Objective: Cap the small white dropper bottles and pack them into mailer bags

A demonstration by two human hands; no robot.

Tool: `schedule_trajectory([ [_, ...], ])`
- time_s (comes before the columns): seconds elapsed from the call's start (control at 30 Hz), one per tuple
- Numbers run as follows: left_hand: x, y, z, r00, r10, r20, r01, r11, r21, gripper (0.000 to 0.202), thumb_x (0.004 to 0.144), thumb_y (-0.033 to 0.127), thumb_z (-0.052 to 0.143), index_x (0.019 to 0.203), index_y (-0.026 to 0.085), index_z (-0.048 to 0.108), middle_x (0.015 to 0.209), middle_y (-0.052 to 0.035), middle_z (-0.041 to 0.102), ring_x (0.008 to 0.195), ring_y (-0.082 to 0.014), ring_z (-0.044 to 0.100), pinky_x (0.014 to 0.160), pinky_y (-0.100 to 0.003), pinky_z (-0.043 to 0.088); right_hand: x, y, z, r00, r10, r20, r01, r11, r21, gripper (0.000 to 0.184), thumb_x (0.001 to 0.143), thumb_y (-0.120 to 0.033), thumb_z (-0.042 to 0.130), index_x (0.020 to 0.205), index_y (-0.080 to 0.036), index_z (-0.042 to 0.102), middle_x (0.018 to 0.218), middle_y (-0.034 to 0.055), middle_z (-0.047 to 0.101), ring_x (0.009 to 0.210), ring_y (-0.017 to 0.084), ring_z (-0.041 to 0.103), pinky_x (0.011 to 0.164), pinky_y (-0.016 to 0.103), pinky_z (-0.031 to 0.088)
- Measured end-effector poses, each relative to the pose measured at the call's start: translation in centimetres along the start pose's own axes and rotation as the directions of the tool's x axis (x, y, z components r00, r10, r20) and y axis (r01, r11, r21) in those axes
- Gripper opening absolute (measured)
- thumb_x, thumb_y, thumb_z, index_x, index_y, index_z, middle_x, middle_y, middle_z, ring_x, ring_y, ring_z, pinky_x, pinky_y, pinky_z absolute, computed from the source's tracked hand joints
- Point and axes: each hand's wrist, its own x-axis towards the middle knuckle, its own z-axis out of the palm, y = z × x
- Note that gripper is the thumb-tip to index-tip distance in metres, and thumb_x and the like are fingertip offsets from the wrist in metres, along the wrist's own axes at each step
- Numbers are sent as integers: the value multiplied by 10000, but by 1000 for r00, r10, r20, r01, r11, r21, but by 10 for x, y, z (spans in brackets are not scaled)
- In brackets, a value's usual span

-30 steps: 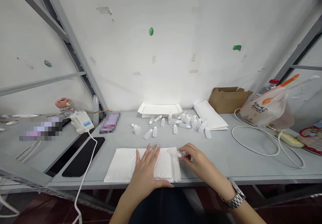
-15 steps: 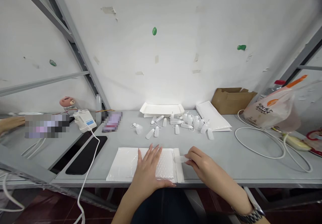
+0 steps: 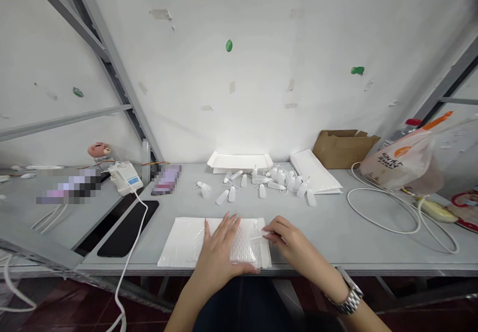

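My left hand (image 3: 220, 247) lies flat with fingers spread on a folded piece of clear bubble wrap (image 3: 242, 248). Under the wrap is a flat white mailer sheet (image 3: 179, 245) at the desk's front edge. At the wrap's right end, my right hand (image 3: 282, 235) pinches a small translucent strip (image 3: 257, 238); its exact kind is unclear. The strip lies over the wrap's right edge. Beyond the hands are several white squeeze bottles (image 3: 282, 176) and loose white tags or caps (image 3: 222, 197).
A white open tray (image 3: 241, 162), white envelopes (image 3: 317, 172) and a cardboard box (image 3: 345, 150) stand along the wall. To the right are a plastic bag (image 3: 403, 165) and a looped white cable (image 3: 377, 230). A black phone (image 3: 127, 230) lies left beneath another cable.
My right hand has moved left with the translucent strip, bringing it further over the bubble wrap. My left hand stays nearly in place. A co-worker's hand at far left has gone out of view.
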Motion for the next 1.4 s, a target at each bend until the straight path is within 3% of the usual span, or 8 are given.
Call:
schedule_trajectory([
  [0.23,2,2,-1,999,-34,-30,33,999,-26,833,702,700,432,1381,259,236,1403,-93,378,1322,-287,269,1042,-628,37,7,-2,6,993,116,14,-117,975,187,154,839,-207,482,831,-182,634,784,27,558,627,122,559,631,267,475],
  [0.47,1,5,-1,994,-74,-82,72,997,-24,765,685,676,490,1315,254,389,1304,-84,487,1243,-299,391,1053,-628,49,2,8,-7,995,15,-99,-13,1000,28,200,864,-222,441,902,-204,637,818,44,541,728,159,559,677,295,463],
  [0.53,1,5,-1,993,-63,-104,61,998,-22,711,699,678,465,1277,265,438,1280,-75,510,1218,-289,422,1056,-624,31,0,7,-5,998,-18,-66,19,1000,12,211,871,-210,428,919,-205,633,819,42,537,713,153,552,664,287,462],
  [0.63,0,6,0,990,-68,-121,63,997,-45,748,702,692,433,1313,264,387,1260,-83,525,1195,-269,446,1058,-618,18,0,1,3,1000,-24,15,22,997,73,194,858,-196,461,914,-199,647,830,42,554,731,145,561,687,275,467],
  [0.87,1,4,2,991,-52,-124,52,999,0,880,648,744,427,1350,225,324,1353,-114,431,1272,-285,348,1061,-609,56,6,-4,9,994,111,23,-113,964,240,117,806,-237,543,874,-202,631,842,31,640,793,156,593,748,281,467],
  [1.03,-1,-2,8,988,25,-152,-15,998,67,884,650,732,456,1369,246,287,1414,-99,355,1319,-304,263,1063,-597,70,5,3,2,978,168,127,-204,901,383,98,795,-257,522,866,-202,563,809,23,690,690,149,626,705,297,483],
  [1.2,-1,-3,10,985,46,-167,-31,996,87,929,614,755,468,1364,234,297,1391,-115,383,1317,-319,260,1054,-611,74,7,-1,2,962,248,115,-273,859,433,165,766,-261,551,901,-220,466,825,28,724,844,182,656,802,340,462],
  [1.4,12,3,9,988,21,-155,-9,997,78,924,628,774,410,1332,179,348,1325,-152,438,1299,-318,296,1051,-624,64,10,-7,13,938,323,126,-345,836,425,140,707,-319,607,739,-183,606,726,33,709,737,196,656,694,304,477],
])
